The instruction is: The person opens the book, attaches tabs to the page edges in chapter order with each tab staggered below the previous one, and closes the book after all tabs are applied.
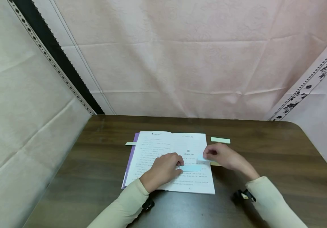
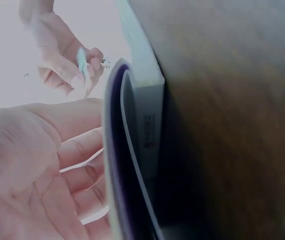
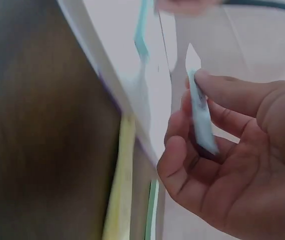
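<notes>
The left hand (image 1: 163,167) has its thumb and a finger at the near end of a blue strip (image 1: 192,168); I cannot tell if they pinch it or just press it. The right hand (image 3: 237,155) pinches a small pad (image 3: 201,117) of pale blue between thumb and fingers. The strip lies between the two hands, over the right page of the open book (image 1: 194,187), which is under the left hand. It looks like the step now is putting the blue strip on the page. I think the next move calls for lining it up and rubbing it flat, with the pad kept out of the way. Just beside the right hand, a yellow strip (image 3: 118,195) shows at the book's edge. Past that hand, a green strip (image 1: 220,140) lies on the table (image 1: 254,139). Out past the left hand, a pale tab (image 1: 130,143) sticks out of the book.
</notes>
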Tool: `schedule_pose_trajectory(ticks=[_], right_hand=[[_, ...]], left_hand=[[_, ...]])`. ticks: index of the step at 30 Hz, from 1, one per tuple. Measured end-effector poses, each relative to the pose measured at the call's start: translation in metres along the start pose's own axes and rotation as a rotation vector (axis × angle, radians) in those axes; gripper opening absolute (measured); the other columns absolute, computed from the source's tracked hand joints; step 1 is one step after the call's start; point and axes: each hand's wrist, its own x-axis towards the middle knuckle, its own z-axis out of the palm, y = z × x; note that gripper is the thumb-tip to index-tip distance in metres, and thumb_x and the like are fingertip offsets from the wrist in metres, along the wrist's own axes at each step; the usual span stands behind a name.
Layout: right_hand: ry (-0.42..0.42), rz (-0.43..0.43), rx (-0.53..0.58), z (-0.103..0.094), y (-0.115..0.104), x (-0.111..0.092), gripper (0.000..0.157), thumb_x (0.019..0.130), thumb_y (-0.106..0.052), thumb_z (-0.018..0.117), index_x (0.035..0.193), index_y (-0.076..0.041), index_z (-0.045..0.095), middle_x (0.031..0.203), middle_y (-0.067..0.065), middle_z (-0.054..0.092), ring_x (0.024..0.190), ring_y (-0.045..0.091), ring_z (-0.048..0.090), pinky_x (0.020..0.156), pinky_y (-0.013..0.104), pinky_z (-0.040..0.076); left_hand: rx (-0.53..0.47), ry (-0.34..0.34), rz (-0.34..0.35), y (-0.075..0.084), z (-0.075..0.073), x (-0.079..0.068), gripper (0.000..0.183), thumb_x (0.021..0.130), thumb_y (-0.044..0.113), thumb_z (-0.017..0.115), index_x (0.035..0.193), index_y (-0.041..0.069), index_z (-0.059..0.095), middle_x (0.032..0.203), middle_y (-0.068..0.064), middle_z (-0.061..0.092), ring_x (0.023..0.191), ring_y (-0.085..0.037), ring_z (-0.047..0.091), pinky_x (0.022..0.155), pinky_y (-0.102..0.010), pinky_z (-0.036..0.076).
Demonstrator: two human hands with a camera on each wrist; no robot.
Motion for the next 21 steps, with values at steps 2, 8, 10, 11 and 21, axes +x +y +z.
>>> schedule_pose_trajectory(ticks=[2,8,10,11,21], right_hand=[[-0.017,-0.003,0.024,-0.010,0.009,0.002,0.013,0.105,-0.005,0.063,0.097,-0.008,0.073,0.094,0.003,0.065,0.086,0.020,0.053,0.072,0.033,0.043],[-0.084,0.023,0.073,-0.020,0.035,0.010,0.015,0.106,-0.006,0.062,0.099,-0.005,0.075,0.097,0.004,0.069,0.083,0.019,0.048,0.071,0.033,0.039],[-0.100,0.022,0.070,-0.021,0.039,0.011,0.016,0.106,-0.007,0.062,0.100,-0.004,0.076,0.102,0.005,0.072,0.083,0.019,0.048,0.072,0.035,0.040],[-0.107,0.022,0.069,-0.022,0.040,0.012,0.016,0.106,-0.007,0.062,0.100,-0.004,0.076,0.103,0.006,0.073,0.082,0.019,0.048,0.073,0.036,0.041],[-0.151,0.074,0.009,-0.026,0.038,0.027,0.016,0.105,-0.008,0.064,0.098,-0.006,0.078,0.085,0.003,0.065,0.067,0.015,0.040,0.061,0.030,0.036]], left_hand=[[-0.018,0.000,-0.011,-0.001,0.000,-0.001,0.015,0.089,0.018,0.087,0.101,0.015,0.079,0.092,0.008,0.068,0.083,-0.006,0.060,0.070,-0.027,0.050],[-0.032,0.001,-0.014,-0.002,0.000,0.000,0.015,0.088,0.017,0.088,0.100,0.015,0.079,0.091,0.008,0.068,0.081,-0.005,0.058,0.069,-0.026,0.049],[-0.029,0.000,-0.015,-0.002,0.000,0.001,0.015,0.088,0.017,0.088,0.100,0.015,0.079,0.091,0.008,0.068,0.081,-0.005,0.058,0.069,-0.026,0.048],[-0.028,-0.001,-0.015,-0.002,-0.001,0.002,0.015,0.088,0.017,0.088,0.100,0.016,0.079,0.091,0.008,0.068,0.081,-0.005,0.058,0.069,-0.026,0.048],[-0.044,-0.016,-0.037,0.001,-0.002,0.003,0.015,0.089,0.016,0.087,0.101,0.015,0.079,0.091,0.008,0.068,0.081,-0.006,0.057,0.069,-0.027,0.048]])
